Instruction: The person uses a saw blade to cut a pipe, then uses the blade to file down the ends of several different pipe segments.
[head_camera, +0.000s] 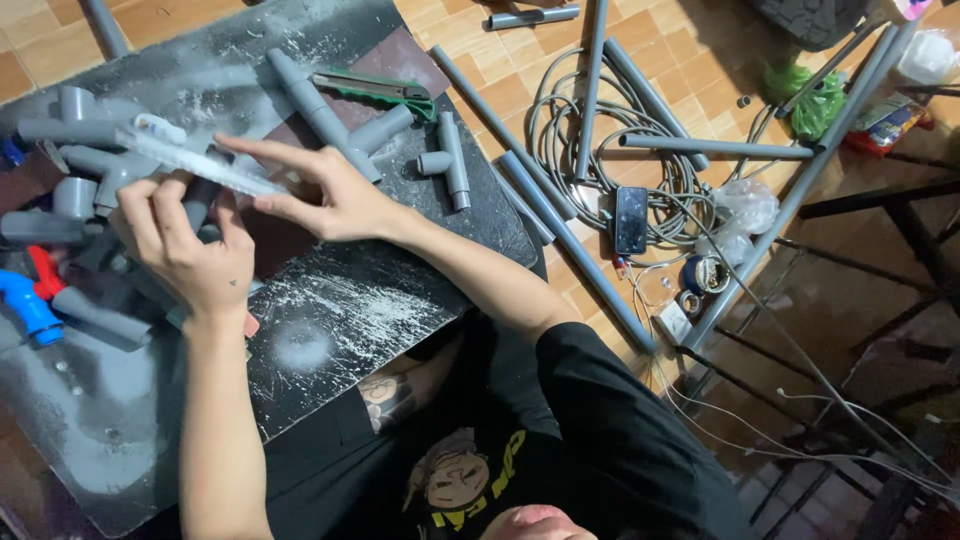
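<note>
Centrally, left hand (195, 255) and right hand (335, 195) both pinch a slim translucent plastic strip (205, 165) above the dusty dark board (340, 320); smooth grey cylindrical pipe fittings (75, 165) cluster far left.

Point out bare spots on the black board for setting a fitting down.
Free: the scratched patch between the right forearm and left forearm, and the dusty corner below the blue valve. Crowded: grey fittings at the left hand, pipe tees beyond the right hand.
</note>
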